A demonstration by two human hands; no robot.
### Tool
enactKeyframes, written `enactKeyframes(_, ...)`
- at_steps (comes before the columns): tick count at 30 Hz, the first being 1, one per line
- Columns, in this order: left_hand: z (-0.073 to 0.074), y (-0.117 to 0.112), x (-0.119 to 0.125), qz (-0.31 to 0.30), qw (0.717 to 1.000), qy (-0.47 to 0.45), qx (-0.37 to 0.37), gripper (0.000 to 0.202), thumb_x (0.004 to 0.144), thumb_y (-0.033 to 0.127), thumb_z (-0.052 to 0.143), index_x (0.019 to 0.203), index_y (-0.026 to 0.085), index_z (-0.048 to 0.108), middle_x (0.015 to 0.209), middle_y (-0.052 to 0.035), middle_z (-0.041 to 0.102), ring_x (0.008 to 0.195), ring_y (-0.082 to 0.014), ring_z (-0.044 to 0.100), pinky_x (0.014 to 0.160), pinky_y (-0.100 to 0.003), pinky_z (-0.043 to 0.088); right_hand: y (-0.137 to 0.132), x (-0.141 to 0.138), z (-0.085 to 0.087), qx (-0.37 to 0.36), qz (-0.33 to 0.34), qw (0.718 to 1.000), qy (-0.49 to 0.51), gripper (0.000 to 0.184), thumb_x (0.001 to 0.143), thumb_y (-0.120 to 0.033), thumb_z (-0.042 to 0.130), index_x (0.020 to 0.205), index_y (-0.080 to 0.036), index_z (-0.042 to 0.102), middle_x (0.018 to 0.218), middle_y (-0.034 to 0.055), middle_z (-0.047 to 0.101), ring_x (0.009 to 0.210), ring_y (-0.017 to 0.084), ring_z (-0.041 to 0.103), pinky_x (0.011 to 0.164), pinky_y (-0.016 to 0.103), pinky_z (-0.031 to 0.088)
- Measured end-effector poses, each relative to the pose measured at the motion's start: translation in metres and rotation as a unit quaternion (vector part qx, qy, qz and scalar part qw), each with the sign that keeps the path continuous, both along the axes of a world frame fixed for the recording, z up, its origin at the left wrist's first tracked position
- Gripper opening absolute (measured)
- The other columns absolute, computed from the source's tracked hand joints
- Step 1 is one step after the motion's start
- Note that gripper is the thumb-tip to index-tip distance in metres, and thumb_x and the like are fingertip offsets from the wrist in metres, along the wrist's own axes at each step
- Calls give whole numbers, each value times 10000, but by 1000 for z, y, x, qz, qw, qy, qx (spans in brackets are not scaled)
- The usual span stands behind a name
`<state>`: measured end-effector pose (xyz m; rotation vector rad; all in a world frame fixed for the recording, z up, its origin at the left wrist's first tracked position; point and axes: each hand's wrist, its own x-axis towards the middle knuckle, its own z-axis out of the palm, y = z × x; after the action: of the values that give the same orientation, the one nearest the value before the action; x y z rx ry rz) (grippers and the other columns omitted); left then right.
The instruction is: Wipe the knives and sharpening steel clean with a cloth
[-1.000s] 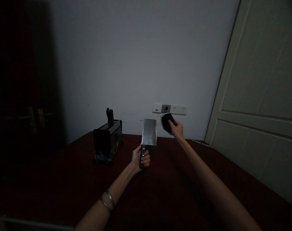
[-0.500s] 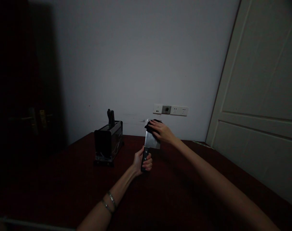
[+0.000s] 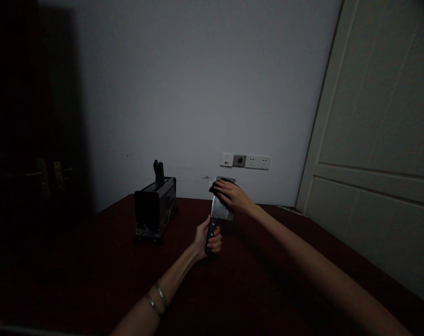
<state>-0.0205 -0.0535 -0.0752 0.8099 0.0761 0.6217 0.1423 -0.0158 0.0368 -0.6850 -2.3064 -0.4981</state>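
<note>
My left hand (image 3: 206, 238) is closed round the black handle of a cleaver (image 3: 219, 211), which stands upright with its wide steel blade pointing up. My right hand (image 3: 234, 196) presses a dark cloth (image 3: 215, 187) flat against the upper part of the blade, fingers closed over the cloth. Both hands are above the dark red table (image 3: 253, 275), near its middle. Two thin bracelets circle my left wrist.
A black knife block (image 3: 154, 209) with a dark handle sticking out of its top stands on the table to the left of the cleaver. A white wall with a socket strip (image 3: 245, 161) is behind. A pale door (image 3: 376, 154) fills the right side.
My right hand brought the dark cloth from beside the blade onto its upper part and now presses it there. The cleaver has stayed upright in my left hand.
</note>
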Motion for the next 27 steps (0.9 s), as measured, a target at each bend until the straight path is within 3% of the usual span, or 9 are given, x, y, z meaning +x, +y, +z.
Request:
enactKeyframes(3, 2, -1, 0, 1, 1000, -2, 1, 584, 834, 593, 222, 528, 148, 443, 357, 59, 235, 282, -46, 147, 310, -176, 214, 0, -5, -1, 5, -12, 999, 29, 341, 869, -240, 434, 1192, -197, 532, 1303, 81, 485, 1259, 210, 358, 1032, 447, 316)
enactKeyframes(8, 4, 2, -3, 48, 998, -21, -18, 586, 845, 559, 199, 511, 142, 440, 353, 58, 232, 281, -44, 136, 307, -177, 222, -33, -20, -44, -26, 32, 999, -20, 370, 871, -226, 427, 1235, -208, 486, 1313, 66, 476, 1258, 195, 360, 1030, 436, 329)
enactKeyframes(10, 3, 2, -2, 55, 998, -26, -23, 586, 843, 561, 204, 511, 141, 444, 354, 58, 236, 284, -44, 138, 307, -176, 219, -36, -20, -50, -31, 39, 998, -29, 375, 871, -222, 424, 1242, -213, 479, 1312, 61, 477, 1255, 189, 365, 1031, 426, 334)
enactKeyframes(12, 1, 1, 0, 38, 999, -24, -20, 592, 840, 574, 204, 517, 142, 448, 353, 59, 234, 285, -45, 138, 308, -178, 218, -27, -15, -43, -23, 33, 999, -17, 367, 873, -230, 422, 1233, -227, 490, 1308, 55, 482, 1245, 189, 381, 1027, 427, 341)
enactKeyframes(17, -2, -3, 4, -17, 1000, -16, 1, 604, 840, 593, 197, 514, 147, 441, 345, 58, 234, 280, -47, 142, 307, -177, 208, 13, 10, 2, 10, -30, 996, 88, 348, 873, -253, 417, 1201, -226, 530, 1286, 64, 503, 1223, 210, 413, 1027, 449, 339)
enactKeyframes(19, -2, -3, 3, -20, 1000, -14, 11, 606, 836, 602, 202, 510, 148, 437, 344, 58, 236, 279, -48, 148, 308, -179, 212, 18, 17, 8, 14, -48, 992, 118, 352, 871, -254, 417, 1203, -218, 530, 1295, 69, 492, 1228, 216, 405, 1031, 454, 332)
enactKeyframes(21, -1, -2, 2, -16, 1000, -19, 18, 604, 840, 597, 199, 516, 147, 440, 348, 59, 235, 281, -48, 149, 310, -181, 215, 12, 19, 0, 12, -50, 991, 121, 361, 870, -252, 418, 1214, -212, 519, 1307, 73, 478, 1241, 219, 386, 1035, 459, 324)
enactKeyframes(27, 1, 1, -3, -1, 999, -49, 24, 594, 848, 585, 182, 525, 149, 425, 365, 64, 225, 285, -45, 144, 316, -181, 207, -44, 8, -54, -29, -1, 999, 41, 377, 876, -225, 415, 1249, -222, 472, 1328, 61, 457, 1263, 197, 352, 1034, 450, 331)
